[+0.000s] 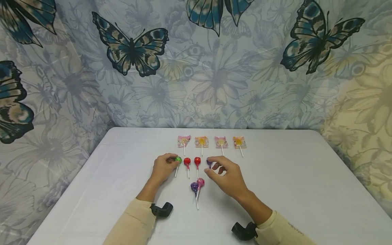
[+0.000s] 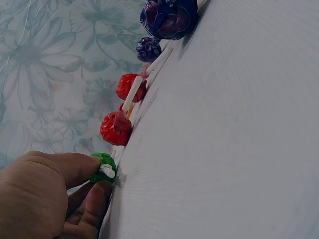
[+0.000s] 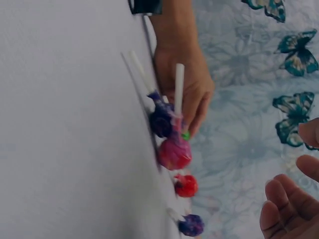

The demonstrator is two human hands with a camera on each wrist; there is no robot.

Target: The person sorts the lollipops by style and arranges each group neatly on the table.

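Note:
My left hand (image 1: pixel 163 168) pinches the head of a green-wrapped lollipop (image 1: pixel 178 159) between thumb and fingers; its white stick points toward me in the left wrist view. Two red lollipops (image 1: pixel 187 162) lie to its right in the same row. At that row's right end is a purple lollipop (image 1: pixel 209 163), partly covered by my right hand (image 1: pixel 228 173) in the head view. In the right wrist view, the right fingers (image 3: pixel 279 196) are spread apart from this purple lollipop (image 3: pixel 191 225), holding nothing. Nearer me, a pink lollipop (image 1: pixel 200 182) overlaps another purple one (image 1: pixel 194 186).
Along the back of the white table (image 1: pixel 291 177) lies a row of several flat lollipops in clear wrappers (image 1: pixel 201 141), sticks toward me. A butterfly-patterned cloth (image 1: pixel 214 81) hangs behind the table. Black wrist mounts (image 1: pixel 163 209) sit on both sleeves.

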